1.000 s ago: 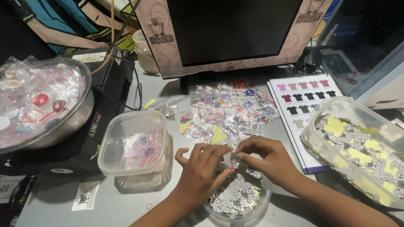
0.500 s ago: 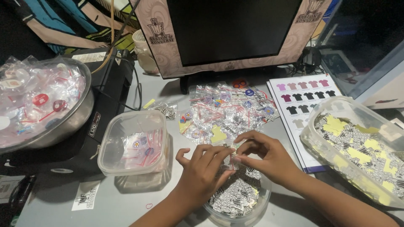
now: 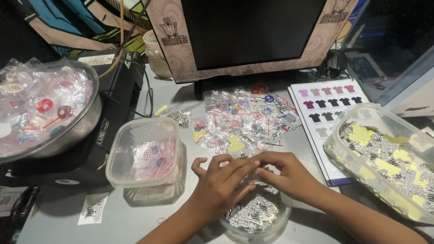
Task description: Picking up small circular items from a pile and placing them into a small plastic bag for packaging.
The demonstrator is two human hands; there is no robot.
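Clear round tub (image 3: 271, 226) sits upright beneath both hands.

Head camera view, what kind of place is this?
Probably a small merchandise packing desk: a pile of bagged badges, a shirt colour chart, and tubs of stickers around the hands.

A dark, blank screen (image 3: 253, 31) in a pale patterned frame stands at the table's far edge. Before it lies a heap of small clear zip bags (image 3: 246, 119) with red strips. A white colour chart of shirts (image 3: 327, 113) lies toward the right edge. A small white printed label (image 3: 93, 208) lies near the front left corner
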